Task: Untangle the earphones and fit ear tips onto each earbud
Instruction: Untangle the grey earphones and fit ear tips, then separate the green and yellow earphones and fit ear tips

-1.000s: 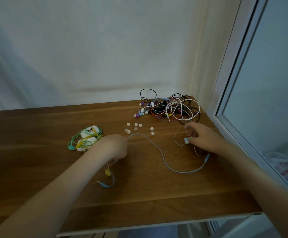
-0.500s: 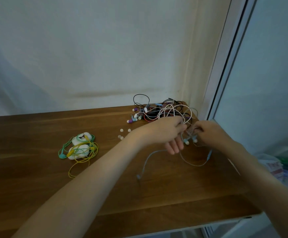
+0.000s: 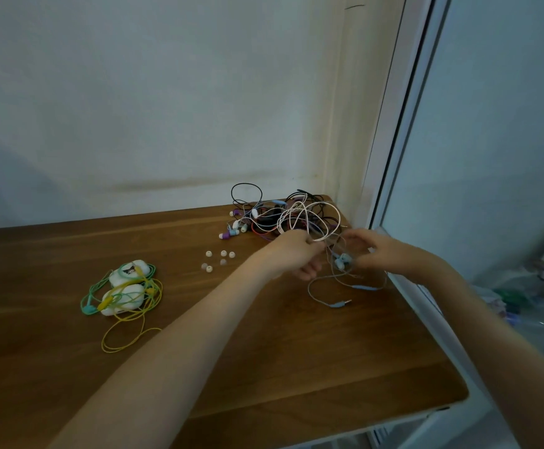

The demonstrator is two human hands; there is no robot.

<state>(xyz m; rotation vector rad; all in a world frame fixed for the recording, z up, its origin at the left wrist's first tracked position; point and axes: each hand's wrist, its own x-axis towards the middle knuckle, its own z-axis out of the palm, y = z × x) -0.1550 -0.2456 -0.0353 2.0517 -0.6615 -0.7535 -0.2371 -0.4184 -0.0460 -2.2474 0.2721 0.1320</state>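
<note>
The left hand (image 3: 296, 251) and the right hand (image 3: 384, 254) are raised just above the far right corner of the table. They are close together but not touching, and each has its fingers curled, pinching the thin cord of the pale blue wired earphone (image 3: 366, 288). Its two earbuds (image 3: 342, 260) hang between the hands. The rest of the cord droops in loose loops onto the wood and ends in the jack plug (image 3: 340, 304). Holding it up this way likely lets the slack fall free, so crossings can be seen and drawn apart. Neither bud seems to carry a tip, though blur leaves that uncertain.

At the left of the surface, green and yellow earphone cords (image 3: 86, 308) lie wound over two white plastic cases (image 3: 128, 299), probably set aside. Nearer the middle, small white silicone ear tips (image 3: 223, 253) are scattered in a loose cluster, handy for the fitting step. Behind the hands sits a tangled heap of black, white, red and purple earphones (image 3: 274, 217), with one white loop reaching right up to the left fingertips.

Everything rests on a brown wooden tabletop (image 3: 69, 367) set against a plain white wall (image 3: 134, 108), with a white window frame (image 3: 403, 124) along its right edge
</note>
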